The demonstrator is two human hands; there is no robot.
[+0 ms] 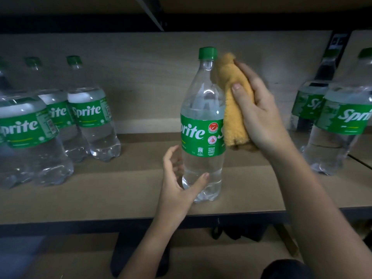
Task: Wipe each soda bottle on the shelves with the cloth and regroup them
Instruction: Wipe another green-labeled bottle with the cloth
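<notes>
A clear Sprite bottle (202, 125) with a green cap and green label stands upright in the middle of the wooden shelf (120, 190). My right hand (259, 115) grips a rolled orange cloth (234, 101) and presses it against the bottle's right side, from the neck down to the label. My left hand (179, 182) is at the bottle's lower left with fingers spread and relaxed; the thumb lies in front of the base, and whether it touches is unclear.
Several Sprite bottles (88, 117) stand grouped at the left of the shelf. Two more Sprite bottles (340, 125) stand at the right, by a dark upright post (334, 51). A lower shelf (76, 258) lies below the dark front rail.
</notes>
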